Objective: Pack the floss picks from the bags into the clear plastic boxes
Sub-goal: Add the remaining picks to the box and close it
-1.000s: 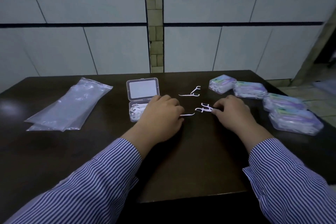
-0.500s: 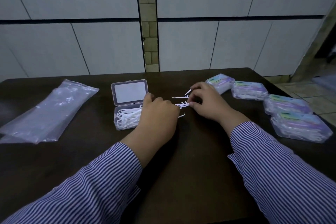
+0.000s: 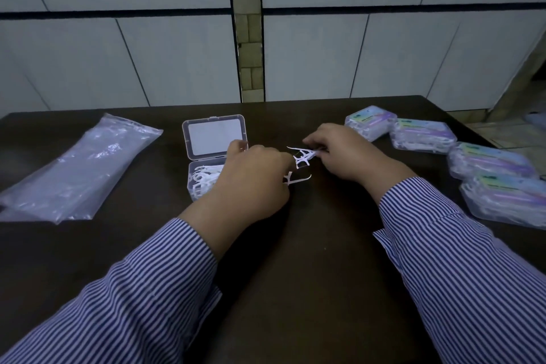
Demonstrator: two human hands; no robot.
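Observation:
An open clear plastic box (image 3: 214,136) sits at the table's middle, lid back, with white floss picks (image 3: 204,179) in its lower half. My left hand (image 3: 251,183) lies just right of the box, fingers curled, with one floss pick (image 3: 297,180) sticking out from under its fingertips. My right hand (image 3: 345,154) pinches a small bunch of floss picks (image 3: 302,156) a little above the table, close to my left hand. Part of the box is hidden behind my left hand.
Empty clear plastic bags (image 3: 79,168) lie at the left of the dark table (image 3: 325,260). Several closed boxes (image 3: 422,134) filled with floss picks line the right side, up to the table's right edge. A tiled wall stands behind.
My right hand has gathered the loose picks into a bunch and lifted them off the table. My left hand stays by the box, a pick at its fingertips.

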